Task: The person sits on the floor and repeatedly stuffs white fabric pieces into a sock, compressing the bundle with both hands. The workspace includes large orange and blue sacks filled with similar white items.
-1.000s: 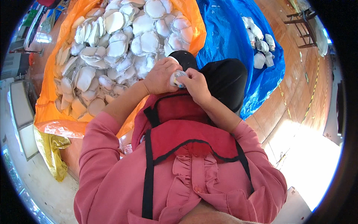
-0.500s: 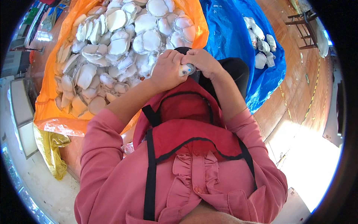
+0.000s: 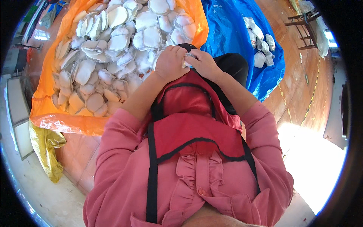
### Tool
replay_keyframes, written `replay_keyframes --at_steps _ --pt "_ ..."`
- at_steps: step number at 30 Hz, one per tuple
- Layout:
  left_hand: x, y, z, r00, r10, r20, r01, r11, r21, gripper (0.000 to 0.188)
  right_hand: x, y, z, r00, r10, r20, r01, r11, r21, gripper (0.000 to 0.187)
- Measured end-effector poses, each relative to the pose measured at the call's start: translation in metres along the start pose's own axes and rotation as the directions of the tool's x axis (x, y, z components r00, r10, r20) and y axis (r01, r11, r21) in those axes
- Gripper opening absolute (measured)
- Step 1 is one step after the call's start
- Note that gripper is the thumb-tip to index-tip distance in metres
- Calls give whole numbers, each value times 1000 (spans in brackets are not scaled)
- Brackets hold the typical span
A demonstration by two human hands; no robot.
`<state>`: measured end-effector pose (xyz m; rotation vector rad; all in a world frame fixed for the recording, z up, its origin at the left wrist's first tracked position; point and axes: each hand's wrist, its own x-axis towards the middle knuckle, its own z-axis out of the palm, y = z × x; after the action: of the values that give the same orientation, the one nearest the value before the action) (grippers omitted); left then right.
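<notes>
Above my lap, my left hand point(image 3: 171, 63) and my right hand point(image 3: 204, 64) meet, fingers curled in on a small white plush piece point(image 3: 187, 64). Most of it is hidden by the fingers; an eye-like mark showed on it a moment ago. At the left, close to my left hand, lies an orange sack point(image 3: 72, 123) heaped with flat, rounded white plush pieces point(image 3: 118, 42) with fluffy edges. Beyond my right hand spreads a blue sack point(image 3: 227, 34), holding several small white bundled pieces point(image 3: 259, 59).
A red apron point(image 3: 189, 132) with black edging covers my lap. My knee in black cloth point(image 3: 234, 70) rises beside the blue sack. A yellow bag point(image 3: 45, 151) lies at the left, and a dark wooden stool point(image 3: 304, 28) stands far right on the tiled floor.
My right hand has turned and closed further over the small plush piece, hiding its eye-like mark. Both hands stay together in nearly the same place. The view has shifted slightly.
</notes>
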<state>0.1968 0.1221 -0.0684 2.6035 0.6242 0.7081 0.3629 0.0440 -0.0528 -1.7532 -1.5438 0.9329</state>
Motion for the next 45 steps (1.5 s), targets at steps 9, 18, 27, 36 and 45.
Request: replay_keyframes --at_steps 9,18,27,36,45 --pt "-4 -5 8 986 -168 5 167 980 -111 52 -7 2 11 970 -187 -156 177 981 -73 30" --pt "9 -15 -17 877 -282 390 418 847 -328 61 -11 5 29 977 73 -200 -21 968 248 26" --pt "-7 -25 -11 989 24 149 9 977 -215 58 5 -16 6 901 373 220 -398 509 763 13" --pt "10 -10 -5 1000 23 17 -23 1000 -12 54 37 6 -27 833 318 453 -553 456 697 15" --pt "8 -4 -4 979 -201 -30 196 974 -109 37 -5 0 16 930 359 -83 -157 590 792 15"
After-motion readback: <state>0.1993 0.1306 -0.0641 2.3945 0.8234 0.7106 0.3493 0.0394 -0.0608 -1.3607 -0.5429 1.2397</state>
